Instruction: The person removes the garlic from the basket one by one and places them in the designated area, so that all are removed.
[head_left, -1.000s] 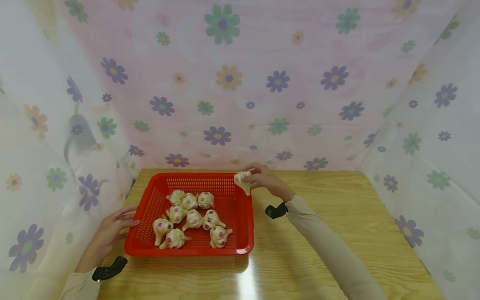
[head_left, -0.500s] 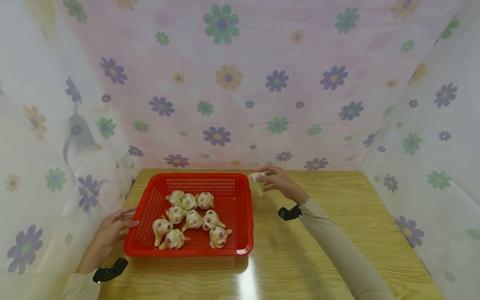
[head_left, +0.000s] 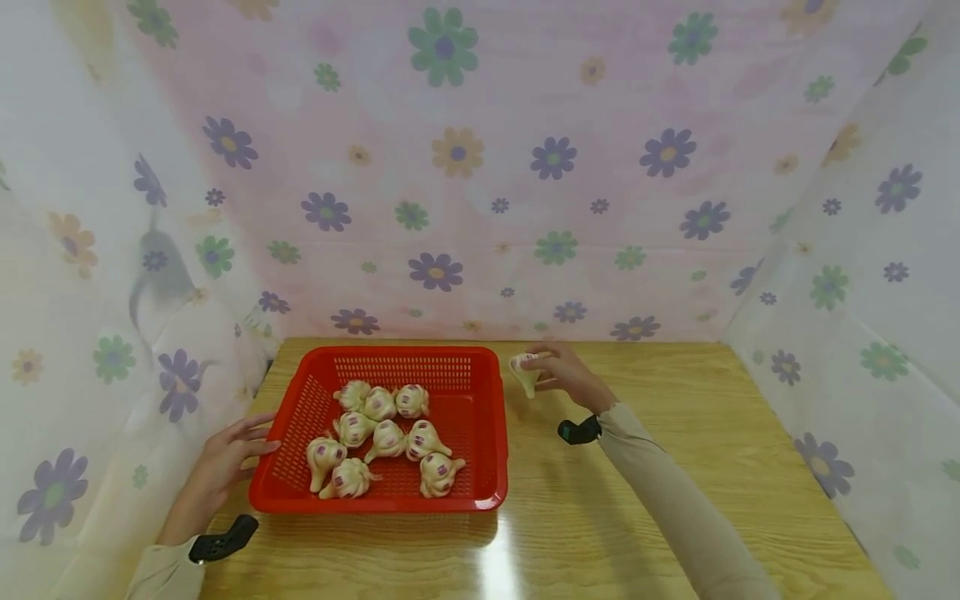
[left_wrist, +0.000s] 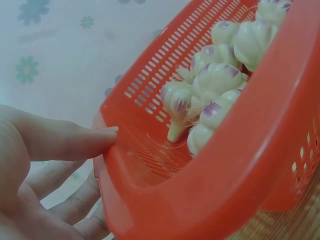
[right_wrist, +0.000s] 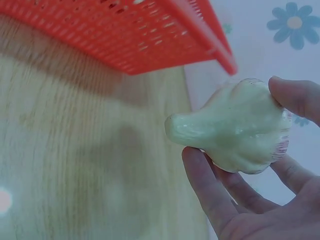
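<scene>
My right hand (head_left: 566, 372) holds a garlic bulb (right_wrist: 240, 130) between thumb and fingers, just right of the red basket (head_left: 375, 505). The bulb is pale with purple streaks, and its stem points down and toward me. In the right wrist view it hangs above the table, apart from the basket. My left hand (head_left: 221, 462) rests at the basket's left rim, its fingers fairly straight. In the left wrist view the thumb (left_wrist: 75, 142) touches the rim while the other fingers lie along the outer wall. Several garlic bulbs (head_left: 387, 437) lie inside the basket, mostly on its left and middle.
The basket stands on a light wooden table (head_left: 675, 467) with perforated walls facing all sides. A flowered curtain (head_left: 495, 183) rises behind the table and along both sides. Bare wood shows to the right of the basket and in front of it.
My right hand has carried the garlic bulb from over the basket's right rim rightward past it, then slightly lower over the table. The left hand and basket stay put.
</scene>
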